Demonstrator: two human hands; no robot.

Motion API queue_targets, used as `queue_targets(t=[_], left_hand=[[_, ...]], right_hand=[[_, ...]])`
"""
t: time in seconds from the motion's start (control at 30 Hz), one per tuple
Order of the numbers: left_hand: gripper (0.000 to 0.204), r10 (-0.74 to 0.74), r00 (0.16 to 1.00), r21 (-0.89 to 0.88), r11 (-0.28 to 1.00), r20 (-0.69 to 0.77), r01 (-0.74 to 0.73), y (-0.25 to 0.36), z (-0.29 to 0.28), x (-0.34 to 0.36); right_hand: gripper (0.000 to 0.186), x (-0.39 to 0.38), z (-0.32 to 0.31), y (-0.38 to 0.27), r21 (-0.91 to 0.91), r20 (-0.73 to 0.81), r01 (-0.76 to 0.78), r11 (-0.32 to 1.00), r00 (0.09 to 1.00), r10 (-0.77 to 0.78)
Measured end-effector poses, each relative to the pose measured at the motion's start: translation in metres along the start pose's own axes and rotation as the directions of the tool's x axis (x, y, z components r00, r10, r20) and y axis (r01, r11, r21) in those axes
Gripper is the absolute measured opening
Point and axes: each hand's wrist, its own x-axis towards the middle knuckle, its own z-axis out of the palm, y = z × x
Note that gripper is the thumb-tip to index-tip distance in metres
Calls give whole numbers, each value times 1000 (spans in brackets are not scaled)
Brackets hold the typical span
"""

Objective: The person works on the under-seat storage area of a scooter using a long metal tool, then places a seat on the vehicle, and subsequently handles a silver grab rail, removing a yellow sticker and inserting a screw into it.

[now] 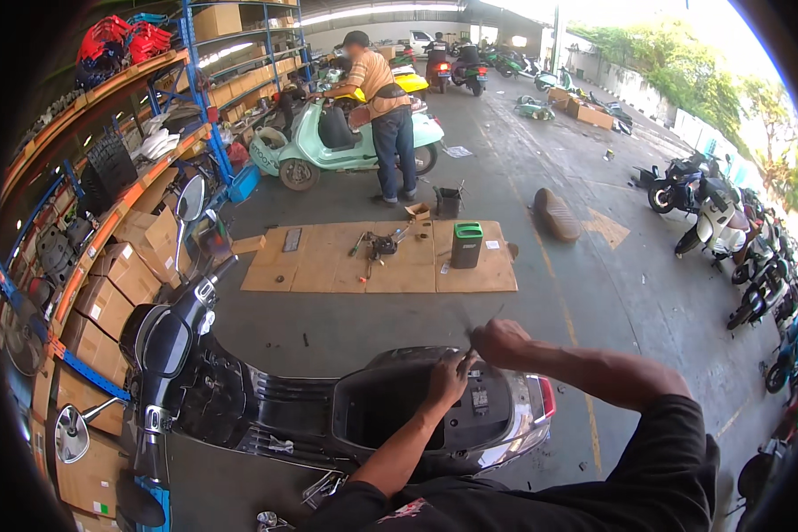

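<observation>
Above the dark scooter's tail, head view: the left hand (449,379) and right hand (503,342) are close together, fingers curled, a blurred dark piece (476,338) at the right hand's fingertips. What it is, and how firmly either hand grips, I cannot tell.
Dark scooter (293,388): directly below the hands, handlebar to the left, open seat bay (363,415) beside the left forearm, red tail light (548,397) to the right; no lettering can be made out on its body.
Cardboard sheet (328,262): flat on the floor beyond the scooter, bearing loose parts (383,246) and a black-and-green container (466,251) with a pale printed mark high on its face.
Mint scooter (359,151): farther back, dark lettering on its front panel, a person (386,97) in a striped shirt standing against it.
Lower left box (84,465): cardboard, carrying a small white-and-green label, too small to read.
</observation>
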Motion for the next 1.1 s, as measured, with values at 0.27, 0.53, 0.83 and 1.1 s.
queue_targets(t=[0.27,0.53,0.83,1.1], left_hand=[[18,29,997,50,998,69,-32,-1,-10,12],[19,-11,990,90,996,143,-2,1,-17,8],[24,4,986,37,999,166,-10,9,-19,10],[25,40,983,-15,999,180,-38,13,-15,15]], right_hand=[[29,11,-5,35,-474,-391,553,685,565,-727],[28,18,-1,-8,-117,-459,115,986,875,-156],[31,16,-7,-21,86,-19,-92,992,995,94],[32,49,5,42,-687,17,675,270,386,-922]])
